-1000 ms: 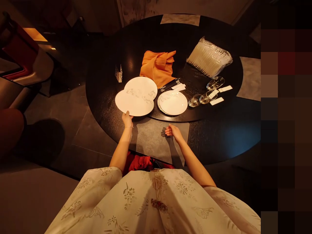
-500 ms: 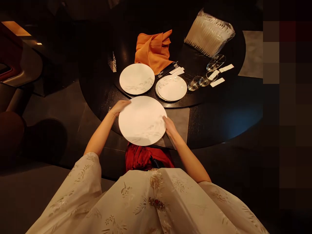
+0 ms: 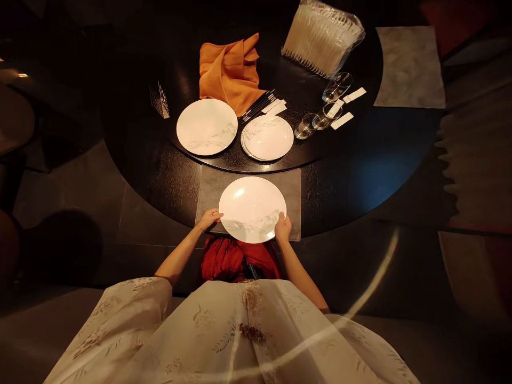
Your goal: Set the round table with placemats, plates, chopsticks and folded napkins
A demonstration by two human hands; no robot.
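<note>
**Round white porcelain plate [image 3: 252,209] lowered over grey mat, both hands on rim**

Plate has dropped from nearer the chest since the earlier frame. It now lies flat over a grey rectangular placemat [image 3: 290,186] at the near edge of a dark round table [image 3: 340,176]; whether it touches the mat, cannot tell. Left hand [image 3: 208,218] and right hand [image 3: 282,227] each hold a side of the near rim in a narrow pinch. Farther in: a white plate with grey markings [image 3: 207,127], a stack of white plates [image 3: 267,137], a crumpled orange cloth napkin [image 3: 230,69], black chopsticks [image 3: 258,104] and clear glass tumblers [image 3: 307,126].

Risk — glazed rim could slip from so light a pinch, dropping the plate; a push too far forward could knock it against the white plate with grey markings.
</note>
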